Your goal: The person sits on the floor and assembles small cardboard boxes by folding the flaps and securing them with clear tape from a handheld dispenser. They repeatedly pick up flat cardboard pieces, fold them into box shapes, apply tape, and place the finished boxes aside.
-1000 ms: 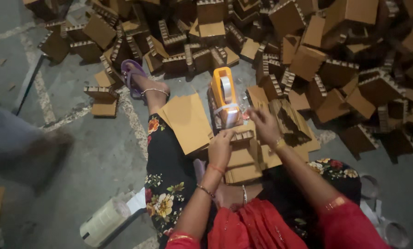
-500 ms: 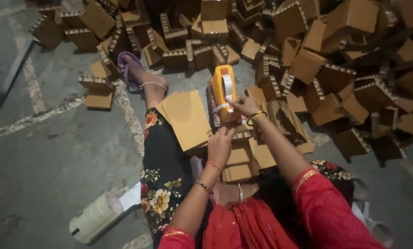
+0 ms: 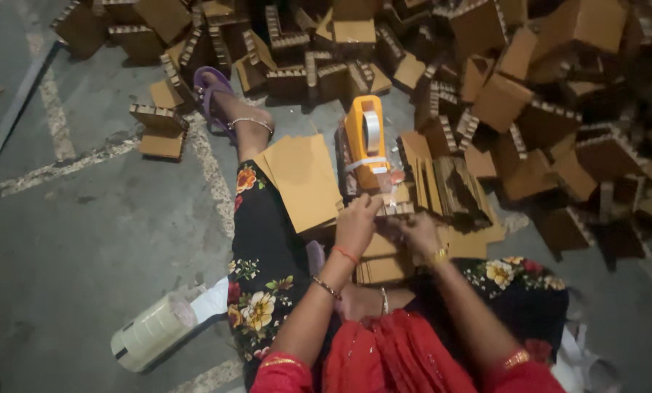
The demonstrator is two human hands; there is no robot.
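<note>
I see my left hand (image 3: 356,222) and right hand (image 3: 417,233) both pinched on a small corrugated cardboard piece (image 3: 393,211), held just near of the orange tape dispenser (image 3: 367,142). The dispenser's long axis runs far-near. Flat brown cardboard sheets (image 3: 304,178) lie left; bare concrete floor (image 3: 86,240) opens farther left.

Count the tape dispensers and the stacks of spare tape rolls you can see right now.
2: one orange tape dispenser standing on the floor just ahead of both hands, and one stack of clear tape rolls lying on the concrete by the person's left knee. More may be hidden in the cardboard pile.
</note>
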